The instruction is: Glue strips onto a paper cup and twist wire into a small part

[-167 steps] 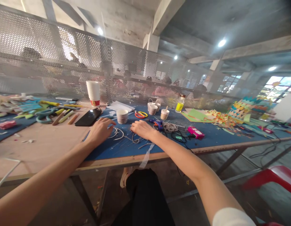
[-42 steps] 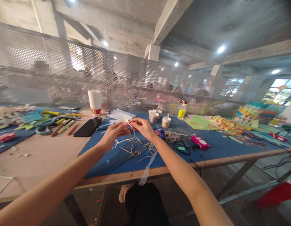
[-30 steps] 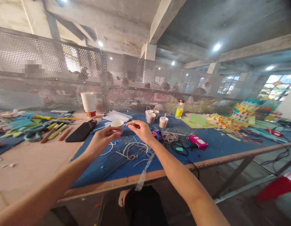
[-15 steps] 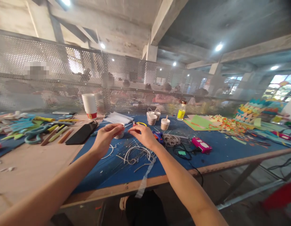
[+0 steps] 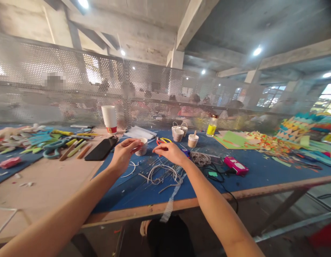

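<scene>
My left hand (image 5: 126, 154) hovers over the blue mat, thumb and fingers pinched together. Whatever is in that pinch is too small to make out. Just behind its fingertips stands a small white paper cup (image 5: 141, 146), partly covered by them. To the right, my right hand (image 5: 171, 153) is held palm down with its fingertips also pinched; what they hold, if anything, cannot be seen. A short gap separates the two hands. Below them lie loose loops of pale cord (image 5: 165, 175) and thin wires. Red and yellow pliers (image 5: 163, 140) rest behind my right hand.
Small cups (image 5: 178, 134) and a cup with a stick (image 5: 193, 140) stand farther back, near a yellow-labelled bottle (image 5: 211, 126). A black phone (image 5: 101, 149), stacked paper cups (image 5: 109, 117) and scissors (image 5: 53, 148) lie left. A pink device (image 5: 236, 166) with black cable sits right.
The view has turned slightly left, so everything sits farther right. My hands have drawn a little apart, and more of the paper cup behind my left fingers shows.
</scene>
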### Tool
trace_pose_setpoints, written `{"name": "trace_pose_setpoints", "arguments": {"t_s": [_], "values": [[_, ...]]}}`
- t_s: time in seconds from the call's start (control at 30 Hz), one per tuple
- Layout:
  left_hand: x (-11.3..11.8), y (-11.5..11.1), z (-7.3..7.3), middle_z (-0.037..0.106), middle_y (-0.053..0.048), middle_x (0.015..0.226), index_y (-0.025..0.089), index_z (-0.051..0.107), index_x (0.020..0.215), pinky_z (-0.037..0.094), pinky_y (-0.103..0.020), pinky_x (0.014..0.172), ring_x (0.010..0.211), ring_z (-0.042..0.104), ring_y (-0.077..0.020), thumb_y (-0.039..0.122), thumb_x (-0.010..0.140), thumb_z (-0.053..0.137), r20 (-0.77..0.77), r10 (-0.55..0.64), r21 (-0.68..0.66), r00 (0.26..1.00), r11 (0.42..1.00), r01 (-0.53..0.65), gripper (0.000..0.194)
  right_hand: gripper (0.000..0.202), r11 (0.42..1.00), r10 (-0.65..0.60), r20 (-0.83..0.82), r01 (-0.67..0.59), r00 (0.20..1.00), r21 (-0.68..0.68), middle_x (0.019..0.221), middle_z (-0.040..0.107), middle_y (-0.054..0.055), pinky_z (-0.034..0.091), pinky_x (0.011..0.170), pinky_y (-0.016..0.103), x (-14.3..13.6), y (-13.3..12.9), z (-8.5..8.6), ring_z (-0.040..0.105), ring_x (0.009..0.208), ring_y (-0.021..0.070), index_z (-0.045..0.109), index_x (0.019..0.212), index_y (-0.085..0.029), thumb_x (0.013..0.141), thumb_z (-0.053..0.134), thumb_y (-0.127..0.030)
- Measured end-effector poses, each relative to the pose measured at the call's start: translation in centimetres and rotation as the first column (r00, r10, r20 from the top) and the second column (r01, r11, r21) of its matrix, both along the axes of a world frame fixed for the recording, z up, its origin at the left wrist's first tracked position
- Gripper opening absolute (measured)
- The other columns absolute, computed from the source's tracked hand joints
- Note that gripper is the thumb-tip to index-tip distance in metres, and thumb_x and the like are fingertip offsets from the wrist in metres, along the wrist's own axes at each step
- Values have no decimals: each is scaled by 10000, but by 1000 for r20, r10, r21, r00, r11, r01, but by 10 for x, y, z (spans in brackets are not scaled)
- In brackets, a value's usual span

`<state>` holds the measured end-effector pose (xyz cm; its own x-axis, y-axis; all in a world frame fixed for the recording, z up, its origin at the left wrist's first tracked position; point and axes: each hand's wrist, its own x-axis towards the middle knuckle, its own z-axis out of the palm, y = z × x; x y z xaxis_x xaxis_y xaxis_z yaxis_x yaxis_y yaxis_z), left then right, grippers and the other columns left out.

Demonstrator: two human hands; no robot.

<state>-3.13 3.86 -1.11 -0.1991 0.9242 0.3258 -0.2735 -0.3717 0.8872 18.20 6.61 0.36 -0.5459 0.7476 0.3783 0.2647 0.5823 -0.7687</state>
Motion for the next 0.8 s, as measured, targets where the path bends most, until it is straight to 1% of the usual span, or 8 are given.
{"name": "trace_pose_setpoints", "arguments": {"t_s": [0.1,0.2,0.27,0.5,0.67,0.8], "values": [[-1,0,-1,723,-43,802,166,708,796,512,-340,841,831,673,-196,344,665,807,-18,15,2,1000,1000,-15,243,177,998,38,-8,-38,999,-57,785,703,29,463,699,266,3,6,-3,610,713,144,759,927,-191,851,648,-306],[-1,0,-2,722,-42,801,162,705,789,510,-325,846,829,672,-183,320,671,804,-11,20,6,1000,1000,-20,221,192,993,82,-3,-81,997,-90,822,706,31,448,703,266,5,12,-7,590,734,143,761,943,-193,847,656,-322],[-1,0,-1,722,-39,797,161,704,781,509,-324,849,831,672,-181,306,670,803,-5,25,8,1000,1000,-25,208,200,989,110,2,-109,994,-102,810,693,22,433,685,260,7,13,-8,563,714,134,761,963,-194,851,651,-317],[-3,-1,1,718,-30,780,162,700,772,510,-323,838,831,675,-182,297,651,812,0,35,12,999,999,-35,212,224,970,185,52,-174,981,-169,716,609,-12,366,599,241,12,9,0,450,630,106,740,1039,-204,860,613,-244],[-4,0,-1,706,-18,781,162,698,774,505,-319,848,826,669,-172,282,650,817,17,19,21,1000,1000,-20,210,238,960,206,55,-191,977,-207,742,617,-11,378,629,242,13,9,3,471,666,107,736,1042,-207,843,606,-197],[-5,1,-2,711,-19,790,164,691,778,501,-326,854,834,672,-179,290,651,815,12,-2,26,1000,1000,2,217,244,950,234,29,-222,972,-220,753,622,-7,395,633,242,14,11,1,484,675,111,733,1052,-217,846,603,-213]]}}
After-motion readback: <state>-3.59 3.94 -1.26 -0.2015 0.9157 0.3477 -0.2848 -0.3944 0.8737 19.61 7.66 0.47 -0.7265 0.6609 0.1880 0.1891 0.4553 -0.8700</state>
